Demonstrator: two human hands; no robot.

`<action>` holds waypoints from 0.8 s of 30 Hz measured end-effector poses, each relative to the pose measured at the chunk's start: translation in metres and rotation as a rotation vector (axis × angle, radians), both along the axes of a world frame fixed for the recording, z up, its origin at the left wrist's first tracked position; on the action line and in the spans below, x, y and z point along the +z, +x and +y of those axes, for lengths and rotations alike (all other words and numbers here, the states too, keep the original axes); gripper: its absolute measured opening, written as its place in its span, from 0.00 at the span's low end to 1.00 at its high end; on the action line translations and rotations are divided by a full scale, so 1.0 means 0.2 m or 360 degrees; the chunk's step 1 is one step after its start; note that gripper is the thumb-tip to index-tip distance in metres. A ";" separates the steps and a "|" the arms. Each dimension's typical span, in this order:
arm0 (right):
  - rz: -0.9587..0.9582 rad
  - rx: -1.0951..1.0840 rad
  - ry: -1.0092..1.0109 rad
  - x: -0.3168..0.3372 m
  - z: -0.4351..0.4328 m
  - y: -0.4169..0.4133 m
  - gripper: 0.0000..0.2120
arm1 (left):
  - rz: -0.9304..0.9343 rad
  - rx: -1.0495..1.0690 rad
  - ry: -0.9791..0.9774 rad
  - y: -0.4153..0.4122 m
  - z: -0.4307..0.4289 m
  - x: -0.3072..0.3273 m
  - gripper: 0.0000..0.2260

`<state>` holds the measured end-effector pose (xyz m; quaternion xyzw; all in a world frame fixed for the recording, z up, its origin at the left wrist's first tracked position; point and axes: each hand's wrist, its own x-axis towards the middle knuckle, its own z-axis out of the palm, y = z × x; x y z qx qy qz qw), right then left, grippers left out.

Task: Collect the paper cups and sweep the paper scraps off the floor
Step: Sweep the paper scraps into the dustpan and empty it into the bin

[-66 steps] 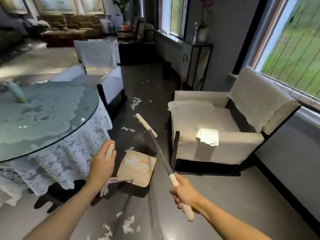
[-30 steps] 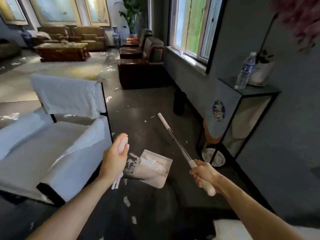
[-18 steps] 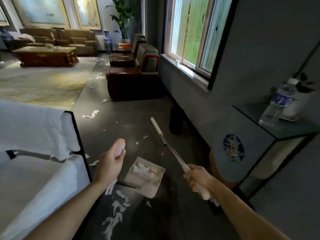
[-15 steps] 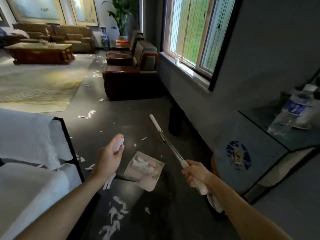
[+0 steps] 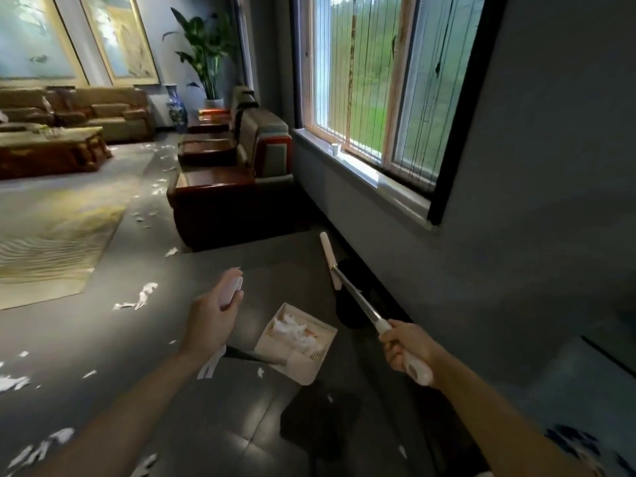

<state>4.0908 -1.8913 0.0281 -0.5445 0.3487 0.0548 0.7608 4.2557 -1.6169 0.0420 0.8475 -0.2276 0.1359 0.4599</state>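
Dustpan (image 5: 296, 352) low centre, between left hand (image 5: 213, 316) and right hand (image 5: 406, 346); paper scraps (image 5: 296, 333) in it. Broom handle (image 5: 356, 302) right of dustpan, slanting forward toward the window wall. More paper scraps on floor at left, between rug (image 5: 51, 235) and armchairs (image 5: 227, 197) ahead. Paper cup (image 5: 335, 148) on windowsill (image 5: 364, 170). Sofa (image 5: 103, 111), coffee table (image 5: 48, 149) far left; plant (image 5: 206, 60) in far corner.

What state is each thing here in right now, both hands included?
Dustpan: carried off the floor, scraps inside.
Left hand: grips the dustpan's handle.
Broom pole: raised, pointing forward.
Right hand: grips the pole's near end.
Paper scraps: strewn on the floor.
Paper cup: upright on windowsill.
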 end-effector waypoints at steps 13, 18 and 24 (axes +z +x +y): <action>-0.0054 -0.0506 0.0216 0.12 0.01 1.03 0.10 | -0.0074 -0.0569 0.0010 1.57 -0.25 0.12 0.15; -0.0084 -0.0811 0.0201 0.11 0.33 1.42 0.11 | -0.0297 -0.0875 0.0094 2.16 -0.23 0.21 0.17; -0.0106 -0.1130 0.0237 0.17 0.55 1.78 0.14 | -0.0453 -0.1165 0.0104 2.66 -0.35 0.26 0.17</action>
